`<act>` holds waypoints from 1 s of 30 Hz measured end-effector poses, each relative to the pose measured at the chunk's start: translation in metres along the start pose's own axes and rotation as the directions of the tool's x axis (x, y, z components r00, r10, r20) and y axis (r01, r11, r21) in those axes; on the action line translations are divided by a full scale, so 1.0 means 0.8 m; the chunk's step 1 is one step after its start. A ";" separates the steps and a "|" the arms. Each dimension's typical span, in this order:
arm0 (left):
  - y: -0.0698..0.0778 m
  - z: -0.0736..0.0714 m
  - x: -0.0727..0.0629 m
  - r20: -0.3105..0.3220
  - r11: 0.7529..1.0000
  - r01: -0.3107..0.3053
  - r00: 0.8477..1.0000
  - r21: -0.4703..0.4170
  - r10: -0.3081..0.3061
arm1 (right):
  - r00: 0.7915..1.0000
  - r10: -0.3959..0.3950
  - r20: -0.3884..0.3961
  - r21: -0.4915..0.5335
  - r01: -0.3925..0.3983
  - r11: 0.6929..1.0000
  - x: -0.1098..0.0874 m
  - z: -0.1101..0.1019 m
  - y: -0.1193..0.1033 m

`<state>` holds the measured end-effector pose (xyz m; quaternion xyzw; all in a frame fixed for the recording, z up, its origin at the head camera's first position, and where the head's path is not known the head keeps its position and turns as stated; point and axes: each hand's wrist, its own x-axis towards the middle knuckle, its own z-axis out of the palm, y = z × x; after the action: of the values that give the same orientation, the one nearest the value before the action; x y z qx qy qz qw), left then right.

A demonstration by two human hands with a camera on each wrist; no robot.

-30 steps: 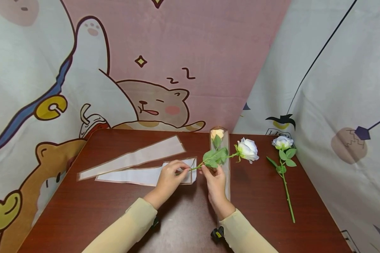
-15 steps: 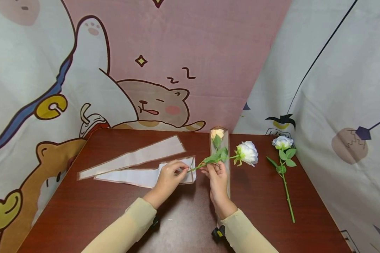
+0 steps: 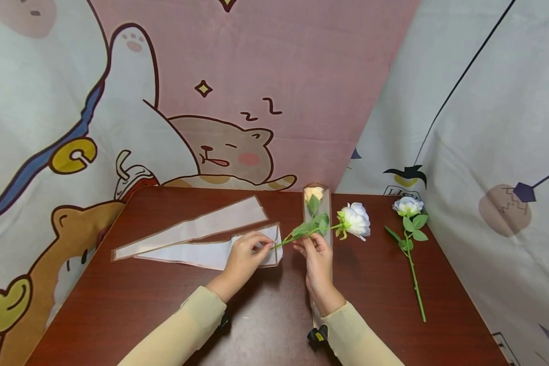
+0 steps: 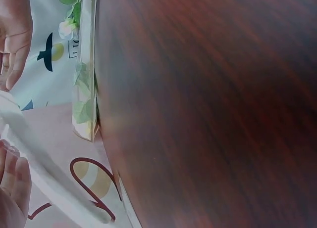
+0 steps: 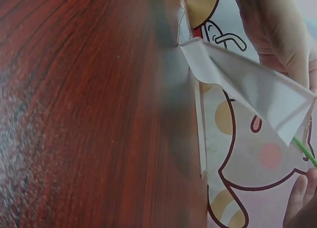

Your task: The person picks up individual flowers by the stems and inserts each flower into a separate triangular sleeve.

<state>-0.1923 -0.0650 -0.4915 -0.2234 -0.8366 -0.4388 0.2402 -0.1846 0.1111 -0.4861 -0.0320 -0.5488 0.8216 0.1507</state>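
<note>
My left hand pinches the wide open end of a white flower sleeve with a tan border, its narrow end pointing left. A white artificial rose lies across in front of me, bloom to the right. Below its leaves, my right hand holds its stem with thumb and fingers. The stem's lower end is at the sleeve's mouth, beside my left fingertips. In the right wrist view, the sleeve hangs raised off the table and the green stem meets its opening.
Another flat sleeve lies behind the held one. A sleeved cream rose lies upright in view, partly under my right arm. At the right, a second white rose rests on the brown table. Printed cloth hangs behind.
My right hand has shifted slightly right along the stem, and the rose has turned a little and edged left. The left hand stays nearly still at the sleeve.
</note>
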 end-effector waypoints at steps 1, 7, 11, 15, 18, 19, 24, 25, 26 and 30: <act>0.000 0.000 0.000 0.001 1.000 -0.001 1.000 0.000 0.001 | 1.000 0.003 -0.003 0.008 -0.003 1.000 0.000 0.000 0.000; -0.001 0.000 -0.001 0.005 1.000 0.010 1.000 0.006 -0.010 | 1.000 0.014 -0.015 0.034 -0.013 0.999 0.000 -0.001 0.000; -0.002 0.000 -0.001 -0.001 1.000 0.020 1.000 -0.007 -0.020 | 0.999 0.014 -0.029 0.019 -0.014 1.000 0.001 0.000 0.000; -0.002 0.002 -0.001 -0.013 1.000 0.002 1.000 -0.012 -0.002 | 0.998 0.025 -0.059 -0.032 -0.027 0.999 0.002 0.001 -0.001; -0.003 0.003 0.000 -0.013 1.000 -0.009 1.000 -0.013 0.008 | 0.996 0.033 -0.078 -0.052 -0.037 0.998 0.003 0.001 -0.001; -0.003 0.003 0.000 -0.014 1.000 -0.011 1.000 -0.014 0.011 | 0.996 0.036 -0.081 -0.049 -0.040 0.998 0.003 0.001 -0.001; -0.003 0.003 0.001 -0.021 1.000 -0.020 1.000 -0.013 0.019 | 0.997 0.033 -0.074 0.001 -0.033 0.999 0.003 0.001 -0.001; -0.003 0.003 0.001 -0.022 1.000 -0.021 1.000 -0.012 0.021 | 0.997 0.031 -0.073 0.009 -0.030 1.000 0.003 0.002 -0.001; -0.003 0.003 0.001 -0.025 1.000 -0.021 0.999 -0.011 0.021 | 0.997 0.027 -0.072 0.010 -0.026 1.000 0.003 0.001 -0.001; -0.003 0.002 0.002 -0.028 1.000 -0.015 1.000 -0.008 0.014 | 0.997 0.019 -0.076 -0.018 -0.020 1.000 0.003 0.001 0.000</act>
<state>-0.1954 -0.0648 -0.4929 -0.2244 -0.8296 -0.4437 0.2541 -0.1873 0.1111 -0.4858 -0.0699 -0.5502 0.8160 0.1630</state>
